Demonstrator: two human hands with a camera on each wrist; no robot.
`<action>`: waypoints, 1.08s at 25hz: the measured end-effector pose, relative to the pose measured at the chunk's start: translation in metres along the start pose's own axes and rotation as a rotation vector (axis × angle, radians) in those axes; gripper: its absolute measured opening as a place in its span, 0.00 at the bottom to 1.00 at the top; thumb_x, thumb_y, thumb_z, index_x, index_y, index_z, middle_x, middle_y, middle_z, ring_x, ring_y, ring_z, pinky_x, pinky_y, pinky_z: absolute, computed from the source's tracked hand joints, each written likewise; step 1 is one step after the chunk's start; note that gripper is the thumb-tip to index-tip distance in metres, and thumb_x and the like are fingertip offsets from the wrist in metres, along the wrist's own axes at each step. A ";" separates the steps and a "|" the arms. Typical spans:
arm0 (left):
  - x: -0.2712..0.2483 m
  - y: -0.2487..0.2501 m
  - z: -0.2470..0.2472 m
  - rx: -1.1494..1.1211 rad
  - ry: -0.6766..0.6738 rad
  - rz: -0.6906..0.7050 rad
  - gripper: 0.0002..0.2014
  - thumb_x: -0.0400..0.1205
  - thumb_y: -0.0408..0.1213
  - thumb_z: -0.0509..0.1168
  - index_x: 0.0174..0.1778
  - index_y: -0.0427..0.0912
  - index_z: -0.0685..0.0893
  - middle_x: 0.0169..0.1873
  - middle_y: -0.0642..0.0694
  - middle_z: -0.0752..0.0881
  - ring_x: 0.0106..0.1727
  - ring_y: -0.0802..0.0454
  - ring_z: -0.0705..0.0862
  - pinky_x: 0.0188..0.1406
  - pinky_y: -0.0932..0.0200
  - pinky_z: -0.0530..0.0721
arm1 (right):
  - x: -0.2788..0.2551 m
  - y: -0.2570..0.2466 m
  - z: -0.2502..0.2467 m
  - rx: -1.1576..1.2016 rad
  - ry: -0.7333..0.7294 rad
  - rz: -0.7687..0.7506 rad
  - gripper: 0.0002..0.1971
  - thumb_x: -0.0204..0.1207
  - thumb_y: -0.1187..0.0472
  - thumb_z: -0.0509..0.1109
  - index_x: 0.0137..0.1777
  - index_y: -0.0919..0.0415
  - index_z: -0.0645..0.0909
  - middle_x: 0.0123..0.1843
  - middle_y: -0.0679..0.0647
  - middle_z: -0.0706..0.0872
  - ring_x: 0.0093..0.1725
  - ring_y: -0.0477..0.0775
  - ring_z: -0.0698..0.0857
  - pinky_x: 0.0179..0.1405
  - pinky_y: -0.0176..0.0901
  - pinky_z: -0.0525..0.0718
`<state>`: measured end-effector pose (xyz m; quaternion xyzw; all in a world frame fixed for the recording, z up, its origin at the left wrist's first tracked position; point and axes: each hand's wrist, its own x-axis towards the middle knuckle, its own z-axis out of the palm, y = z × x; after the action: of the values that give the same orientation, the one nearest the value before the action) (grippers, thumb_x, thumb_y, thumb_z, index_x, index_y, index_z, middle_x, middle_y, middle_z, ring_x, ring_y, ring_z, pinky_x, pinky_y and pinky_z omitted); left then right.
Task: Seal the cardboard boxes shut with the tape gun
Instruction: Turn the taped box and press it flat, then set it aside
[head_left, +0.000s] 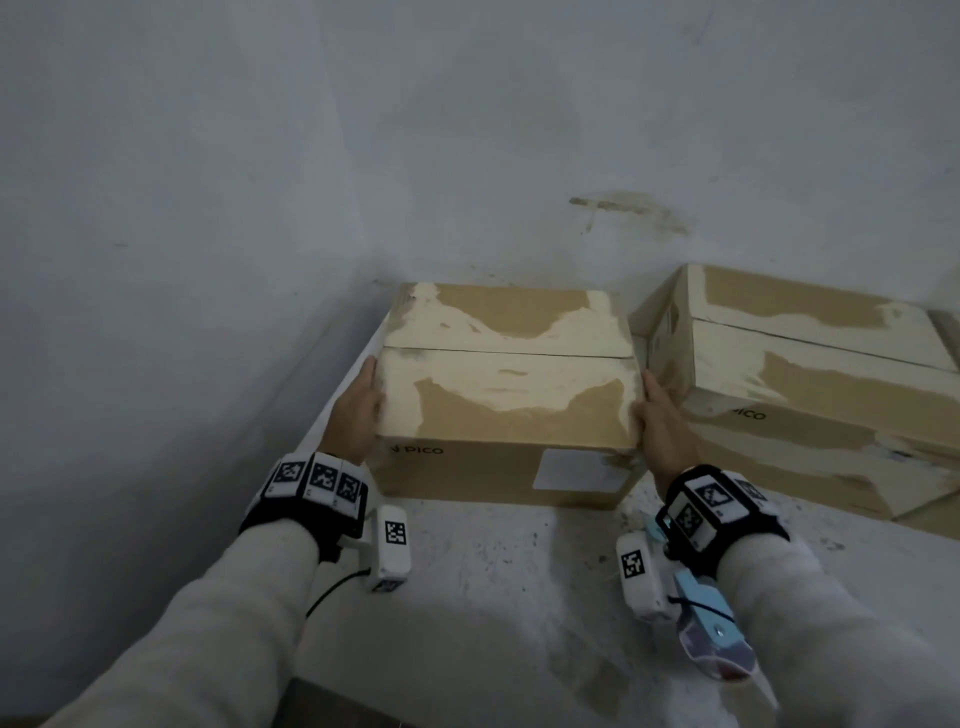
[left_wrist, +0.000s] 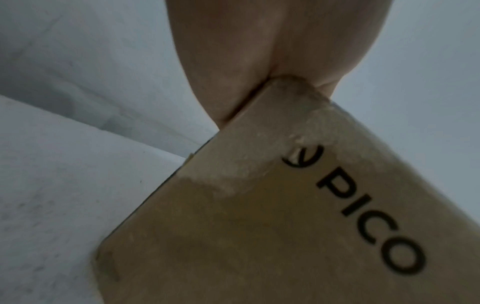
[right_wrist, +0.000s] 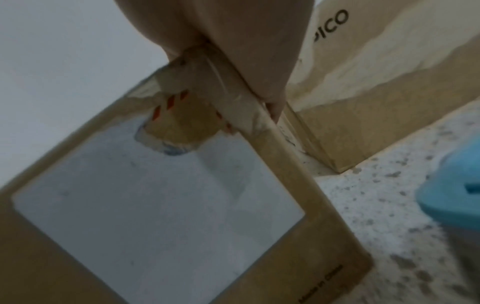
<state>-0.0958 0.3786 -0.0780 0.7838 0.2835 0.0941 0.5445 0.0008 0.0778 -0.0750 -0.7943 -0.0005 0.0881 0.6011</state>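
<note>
The left hand (head_left: 357, 410) lies flat against the left side of the near cardboard box (head_left: 506, 395), fingers straight along its upper edge. The right hand (head_left: 662, 423) presses the box's right side the same way, so the box is held between two open palms. This box sits on the speckled white bench (head_left: 493, 582) in the wall corner, flaps closed, seam untaped. Just right of it lies a second cardboard box (head_left: 810, 384). The blue tape gun (head_left: 714, 629) lies on the bench nearer than the box, under the right wrist.
</note>
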 end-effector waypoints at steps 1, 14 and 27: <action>-0.001 -0.002 -0.001 -0.072 -0.010 -0.004 0.25 0.86 0.30 0.50 0.81 0.41 0.60 0.79 0.45 0.65 0.80 0.46 0.65 0.80 0.47 0.63 | 0.000 0.002 0.000 0.042 -0.011 0.022 0.26 0.82 0.62 0.53 0.81 0.53 0.60 0.81 0.51 0.65 0.80 0.54 0.64 0.80 0.56 0.62; 0.012 0.009 -0.002 0.054 -0.157 0.000 0.38 0.82 0.48 0.62 0.83 0.46 0.48 0.81 0.47 0.56 0.82 0.49 0.57 0.80 0.50 0.58 | 0.012 -0.011 0.000 -0.147 -0.041 0.054 0.24 0.84 0.56 0.56 0.78 0.61 0.62 0.69 0.55 0.74 0.66 0.56 0.74 0.64 0.47 0.71; -0.006 0.032 0.005 0.885 -0.060 0.180 0.38 0.82 0.62 0.49 0.83 0.43 0.50 0.84 0.44 0.45 0.85 0.44 0.44 0.81 0.38 0.48 | -0.005 -0.040 0.019 -0.946 0.017 -0.261 0.26 0.82 0.53 0.55 0.77 0.61 0.61 0.80 0.61 0.64 0.78 0.62 0.65 0.75 0.61 0.64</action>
<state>-0.0874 0.3633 -0.0506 0.9651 0.2112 -0.0122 0.1547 -0.0027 0.1061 -0.0405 -0.9743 -0.1353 -0.0044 0.1802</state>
